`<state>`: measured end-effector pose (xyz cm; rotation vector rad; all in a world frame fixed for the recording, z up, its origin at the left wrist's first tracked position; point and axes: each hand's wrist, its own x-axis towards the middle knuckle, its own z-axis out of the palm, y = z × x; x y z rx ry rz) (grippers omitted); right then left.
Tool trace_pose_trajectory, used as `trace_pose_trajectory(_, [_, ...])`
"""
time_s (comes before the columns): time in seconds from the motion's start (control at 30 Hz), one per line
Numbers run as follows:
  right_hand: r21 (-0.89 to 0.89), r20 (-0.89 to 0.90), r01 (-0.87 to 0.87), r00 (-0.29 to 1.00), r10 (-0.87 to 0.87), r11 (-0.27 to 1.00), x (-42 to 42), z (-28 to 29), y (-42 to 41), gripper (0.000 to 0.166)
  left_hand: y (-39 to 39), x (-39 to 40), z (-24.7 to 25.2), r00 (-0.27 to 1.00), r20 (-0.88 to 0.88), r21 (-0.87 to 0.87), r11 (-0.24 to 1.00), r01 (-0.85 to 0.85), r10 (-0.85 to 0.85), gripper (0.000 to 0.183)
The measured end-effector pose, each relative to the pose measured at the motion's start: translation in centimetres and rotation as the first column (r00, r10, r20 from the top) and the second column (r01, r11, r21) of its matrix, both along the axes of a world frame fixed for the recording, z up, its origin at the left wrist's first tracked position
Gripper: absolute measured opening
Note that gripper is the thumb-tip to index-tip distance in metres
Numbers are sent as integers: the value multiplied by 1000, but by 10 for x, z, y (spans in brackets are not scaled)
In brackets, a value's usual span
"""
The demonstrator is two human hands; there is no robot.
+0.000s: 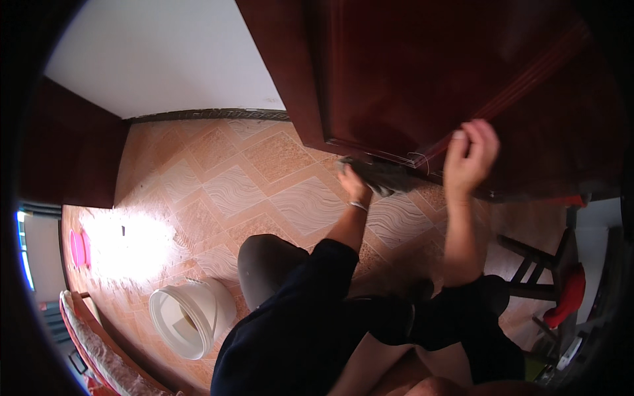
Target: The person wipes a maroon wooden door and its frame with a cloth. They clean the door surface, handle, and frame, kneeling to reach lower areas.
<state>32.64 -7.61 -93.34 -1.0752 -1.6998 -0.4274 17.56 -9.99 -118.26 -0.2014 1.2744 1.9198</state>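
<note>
My left hand (354,182) grips a dark grey-green cloth (386,174) at the bottom edge of a dark red wooden cabinet (396,84) with moulded panels. Part of the cloth lies under or against that lower edge; I cannot tell which. My right hand (469,157) is raised in front of the cabinet, near a slanting moulding (525,89). Its fingers are bent, with a gap to the thumb, and no object shows in them. Blur hides whether the fingertips touch the wood. A thin pale strand (422,159) curves by the panel's lower corner.
A white plastic bucket (225,302) stands on the patterned tile floor (267,198), left of my knee. Sunlight glares beside a pink basin (79,249). Dark wooden furniture (74,148) is at far left. At right stands a dark wooden chair (532,289) with a red cloth (567,297).
</note>
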Motion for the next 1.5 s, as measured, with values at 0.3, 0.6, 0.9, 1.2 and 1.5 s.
trace_pose_trajectory(0.3, [452,222,130,942,-252,883,42,27,63,50,51,-130,-10,992,90,253,966,59,-85,76])
trace_pose_trajectory(0.6, [482,239,58,951,-195,874,33,20,71,52,37,-20,-51,771,-622,-271,961,-51,-134,49])
trace_pose_trajectory(0.9, [487,244,70,946,-212,871,42,17,71,51,37,-17,-11,321,-790,-580,806,-118,-522,22])
trace_pose_trajectory(1.2, [470,217,79,955,-201,879,45,12,71,51,34,-11,-16,365,-790,-553,829,-76,-493,23])
trace_pose_trajectory(1.5, [476,239,57,952,-191,878,47,15,73,52,2,144,-25,128,-837,-396,749,531,-533,17])
